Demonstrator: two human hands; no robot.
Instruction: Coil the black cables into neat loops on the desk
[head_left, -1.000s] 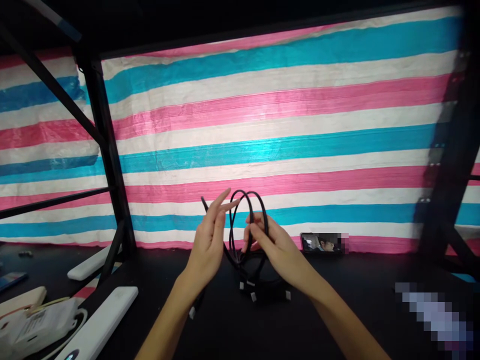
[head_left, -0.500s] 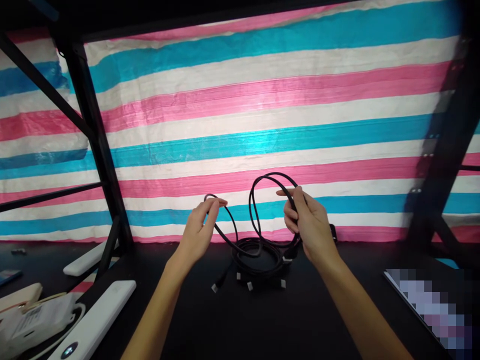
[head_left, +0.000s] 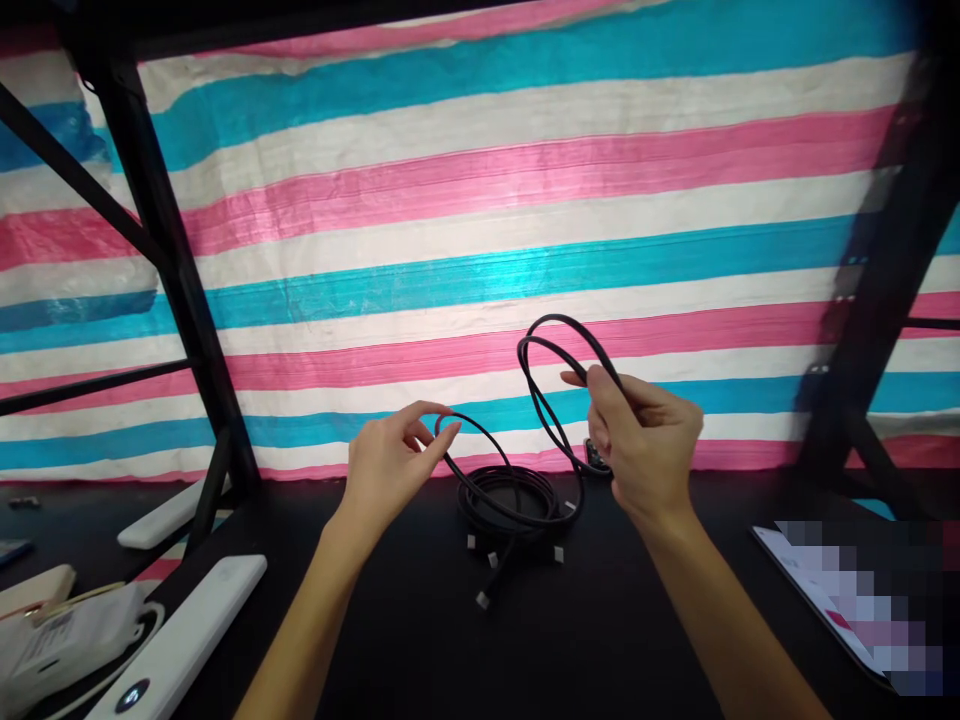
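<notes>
A: Between the two hands hangs one black cable (head_left: pixel 551 375), looped up off the coil (head_left: pixel 510 497) that lies on the dark table (head_left: pixel 600 640). How is each hand set?

B: The right hand (head_left: pixel 651 450) is closed around two loops of it, thumb and forefinger pinching where the strands cross, the loops standing above the knuckles. The left hand (head_left: pixel 390 470) pinches a lower stretch of the same cable between thumb and forefinger tips, the other fingers curled loosely.

A: And the rest of it?

B: Below and between the fingertips, on the table, in a flat coil. Several pale plugs (head_left: pixel 483 600) stick out toward the wrists, so I judge more than one cable lies there, though I cannot tell how many.

A: What makes for a tidy wind here?

B: Feed with the left, gather with the right. Let the strand slide through the left pinch so twist runs out, and lay each new turn beside the last under the right thumb, not across it. Keep the loops even in size. Lift gently: the lower stretch runs into the coil, and a sharp pull could drag the whole coil along.

A: Anything close by to mind?

B: A phone (head_left: pixel 596 455) sits just behind the right fingers, mostly hidden. White bars (head_left: pixel 180 640) lie well off beyond the left forearm, and a paper (head_left: pixel 810 580) lies outside the right arm.
</notes>
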